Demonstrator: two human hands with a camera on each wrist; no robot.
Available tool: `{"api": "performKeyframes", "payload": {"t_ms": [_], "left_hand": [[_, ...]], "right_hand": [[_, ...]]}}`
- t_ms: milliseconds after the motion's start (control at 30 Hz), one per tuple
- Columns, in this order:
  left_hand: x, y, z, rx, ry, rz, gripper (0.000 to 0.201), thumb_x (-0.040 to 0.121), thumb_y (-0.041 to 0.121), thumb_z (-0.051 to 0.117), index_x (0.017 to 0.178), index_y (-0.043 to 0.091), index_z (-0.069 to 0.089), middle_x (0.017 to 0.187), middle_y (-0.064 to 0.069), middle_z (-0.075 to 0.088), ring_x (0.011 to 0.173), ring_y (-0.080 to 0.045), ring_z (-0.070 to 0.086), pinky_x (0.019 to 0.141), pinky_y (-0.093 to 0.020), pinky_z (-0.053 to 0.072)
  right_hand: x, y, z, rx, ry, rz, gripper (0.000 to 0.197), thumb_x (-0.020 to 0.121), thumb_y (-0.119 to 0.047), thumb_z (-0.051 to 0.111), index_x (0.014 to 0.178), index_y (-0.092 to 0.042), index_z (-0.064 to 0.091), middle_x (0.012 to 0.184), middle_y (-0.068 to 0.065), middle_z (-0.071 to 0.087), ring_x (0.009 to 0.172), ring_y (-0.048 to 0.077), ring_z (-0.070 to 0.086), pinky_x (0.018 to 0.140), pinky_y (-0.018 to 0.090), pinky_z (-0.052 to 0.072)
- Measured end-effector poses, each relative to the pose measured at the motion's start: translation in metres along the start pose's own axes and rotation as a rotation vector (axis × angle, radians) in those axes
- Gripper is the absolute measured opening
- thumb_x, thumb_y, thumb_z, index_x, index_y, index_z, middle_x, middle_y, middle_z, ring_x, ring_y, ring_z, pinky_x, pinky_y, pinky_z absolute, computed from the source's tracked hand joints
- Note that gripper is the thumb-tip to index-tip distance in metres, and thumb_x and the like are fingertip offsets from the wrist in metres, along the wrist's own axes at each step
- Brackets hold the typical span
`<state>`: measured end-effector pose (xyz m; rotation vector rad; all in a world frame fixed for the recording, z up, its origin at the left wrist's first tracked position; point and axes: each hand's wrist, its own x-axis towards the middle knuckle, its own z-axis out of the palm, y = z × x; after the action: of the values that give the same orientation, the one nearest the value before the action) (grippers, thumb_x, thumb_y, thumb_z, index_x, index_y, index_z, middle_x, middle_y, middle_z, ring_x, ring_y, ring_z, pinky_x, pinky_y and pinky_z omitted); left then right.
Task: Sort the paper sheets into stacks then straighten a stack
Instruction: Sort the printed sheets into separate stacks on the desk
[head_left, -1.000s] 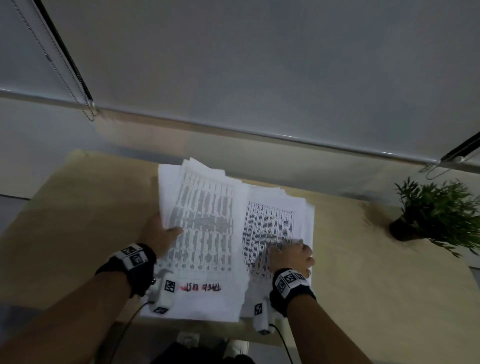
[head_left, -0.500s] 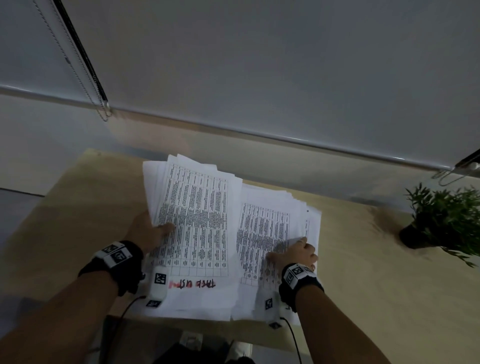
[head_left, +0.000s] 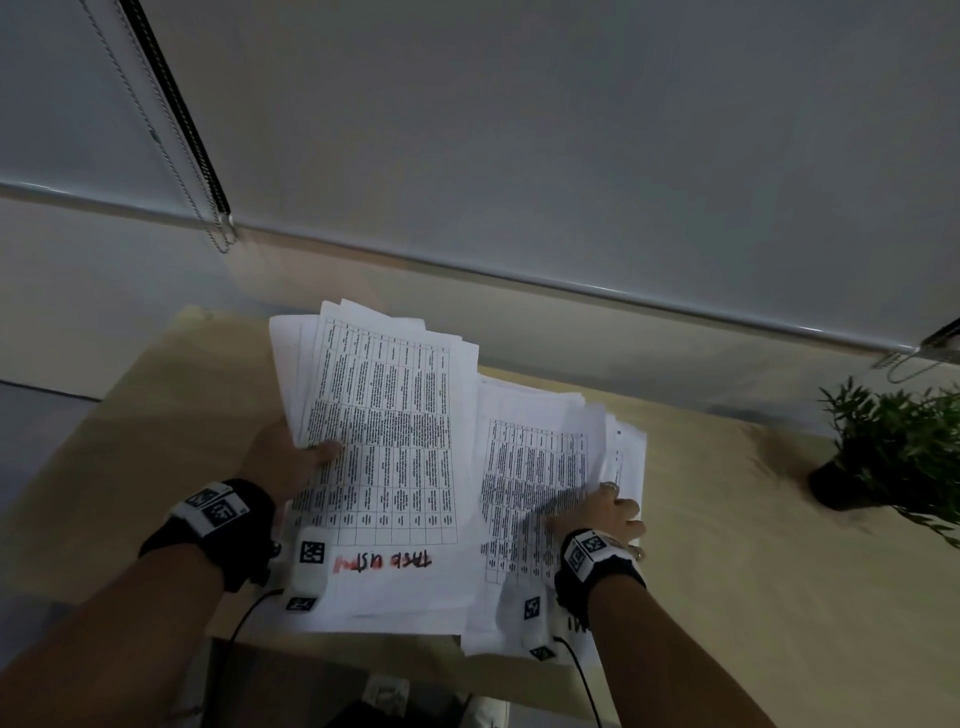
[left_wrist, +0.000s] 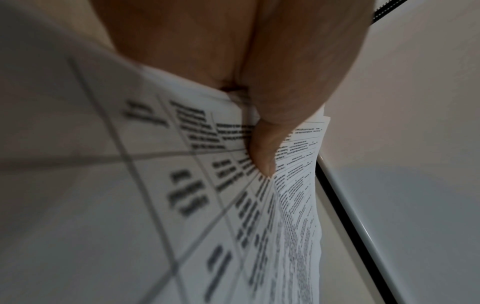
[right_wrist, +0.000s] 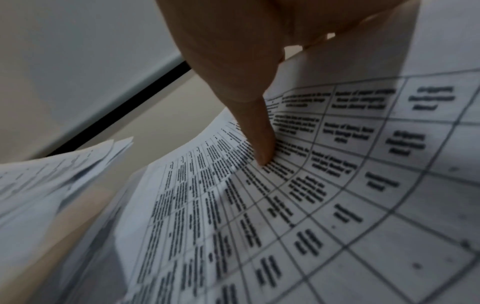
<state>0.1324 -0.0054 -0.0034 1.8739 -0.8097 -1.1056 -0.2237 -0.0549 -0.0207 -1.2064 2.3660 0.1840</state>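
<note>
Two untidy stacks of printed white sheets lie on the wooden table (head_left: 753, 545). The left stack (head_left: 384, 441) carries a printed grid and red handwriting near its front edge. My left hand (head_left: 296, 457) grips its left edge, thumb on top of the sheets, seen close in the left wrist view as my thumb (left_wrist: 262, 148) pressing the printed page (left_wrist: 182, 205). The right stack (head_left: 540, 483) sits lower and further right. My right hand (head_left: 597, 512) pinches its right edge, thumb (right_wrist: 259, 133) on the top sheet (right_wrist: 337, 185), which curls upward.
A small potted plant (head_left: 893, 452) stands at the table's right rear. A window ledge and roller blinds with a bead chain (head_left: 171, 156) run behind the table. The table's front edge passes under both stacks; a dark gap shows below it.
The left stack has shifted left and fanned out a little at its far edge under my left hand. My right hand stays gripping the right stack's edge.
</note>
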Motion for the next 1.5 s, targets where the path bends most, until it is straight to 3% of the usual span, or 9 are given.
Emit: {"api": "performKeyframes", "payload": {"t_ms": [300, 467, 567, 633, 767, 867, 1067, 1233, 1500], "left_hand": [[0.0, -0.004, 0.001, 0.003, -0.002, 0.015, 0.026, 0.082, 0.015, 0.078, 0.106, 0.011, 0.07, 0.1, -0.009, 0.076, 0.09, -0.031, 0.073, 0.087, -0.056, 0.057], [-0.002, -0.002, 0.003, 0.016, -0.021, 0.031, 0.028, 0.082, 0.015, 0.078, 0.108, 0.008, 0.069, 0.102, -0.011, 0.075, 0.091, -0.031, 0.072, 0.088, -0.053, 0.056], [-0.001, -0.006, 0.002, 0.016, -0.041, 0.023, 0.028, 0.081, 0.016, 0.079, 0.107, 0.01, 0.069, 0.104, -0.011, 0.075, 0.094, -0.033, 0.072, 0.09, -0.055, 0.055], [0.0, -0.011, 0.004, -0.003, -0.054, 0.003, 0.024, 0.081, 0.013, 0.079, 0.103, 0.014, 0.07, 0.105, -0.012, 0.074, 0.096, -0.034, 0.071, 0.091, -0.057, 0.054], [-0.002, -0.019, 0.01, -0.029, -0.064, -0.048, 0.032, 0.079, 0.011, 0.08, 0.109, 0.009, 0.07, 0.107, -0.013, 0.074, 0.098, -0.035, 0.07, 0.092, -0.058, 0.053], [-0.003, -0.022, 0.013, -0.034, -0.061, -0.065, 0.037, 0.078, 0.009, 0.08, 0.113, 0.005, 0.068, 0.109, -0.015, 0.073, 0.1, -0.036, 0.069, 0.091, -0.056, 0.054], [-0.007, -0.018, 0.003, 0.02, -0.078, -0.061, 0.031, 0.081, 0.012, 0.079, 0.11, 0.007, 0.068, 0.103, -0.01, 0.074, 0.094, -0.032, 0.07, 0.089, -0.053, 0.055], [-0.008, -0.016, 0.025, 0.119, -0.103, -0.05, 0.032, 0.082, 0.015, 0.078, 0.111, 0.007, 0.066, 0.104, -0.013, 0.073, 0.093, -0.033, 0.07, 0.087, -0.049, 0.056], [-0.019, -0.012, 0.085, 0.236, -0.198, 0.039, 0.043, 0.072, 0.034, 0.085, 0.105, 0.014, 0.066, 0.098, -0.004, 0.073, 0.088, -0.026, 0.07, 0.071, -0.037, 0.059]], "right_hand": [[-0.011, 0.011, 0.017, -0.053, 0.172, -0.18, 0.074, 0.078, -0.037, 0.072, 0.139, -0.014, 0.036, 0.132, 0.01, 0.041, 0.12, 0.032, 0.045, 0.099, 0.047, 0.044], [0.002, 0.014, 0.013, 0.477, 0.002, -0.132, 0.083, 0.085, -0.008, 0.064, 0.149, -0.025, 0.013, 0.118, 0.015, 0.063, 0.098, 0.035, 0.066, 0.082, 0.041, 0.055], [0.006, 0.02, -0.001, 0.462, -0.083, -0.111, 0.032, 0.084, -0.012, 0.067, 0.113, -0.007, 0.054, 0.114, 0.018, 0.066, 0.088, 0.031, 0.063, 0.076, 0.034, 0.055], [0.011, 0.024, -0.007, 0.43, -0.097, -0.154, 0.014, 0.084, -0.014, 0.065, 0.095, -0.007, 0.058, 0.108, 0.017, 0.068, 0.08, 0.028, 0.06, 0.071, 0.03, 0.052], [0.011, 0.027, -0.003, 0.459, -0.185, -0.169, 0.068, 0.085, -0.022, 0.071, 0.144, -0.006, 0.039, 0.136, 0.016, 0.054, 0.118, 0.034, 0.057, 0.094, 0.034, 0.047], [0.013, 0.031, 0.001, 0.55, -0.193, -0.166, 0.079, 0.082, -0.015, 0.071, 0.15, -0.008, 0.03, 0.139, 0.017, 0.052, 0.116, 0.033, 0.059, 0.096, 0.038, 0.051], [0.011, 0.044, -0.079, 0.617, 0.123, -0.305, 0.043, 0.083, -0.009, 0.066, 0.125, -0.009, 0.055, 0.103, 0.016, 0.067, 0.073, 0.031, 0.063, 0.063, 0.037, 0.053], [0.007, 0.045, -0.17, 0.747, 0.339, -0.388, 0.032, 0.08, -0.015, 0.075, 0.104, 0.0, 0.06, 0.089, 0.017, 0.065, 0.07, 0.025, 0.062, 0.06, 0.026, 0.044], [0.0, 0.034, -0.142, 0.731, 0.095, -0.384, 0.023, 0.081, -0.015, 0.074, 0.096, -0.003, 0.061, 0.072, 0.012, 0.067, 0.053, 0.023, 0.06, 0.042, 0.024, 0.053]]}}
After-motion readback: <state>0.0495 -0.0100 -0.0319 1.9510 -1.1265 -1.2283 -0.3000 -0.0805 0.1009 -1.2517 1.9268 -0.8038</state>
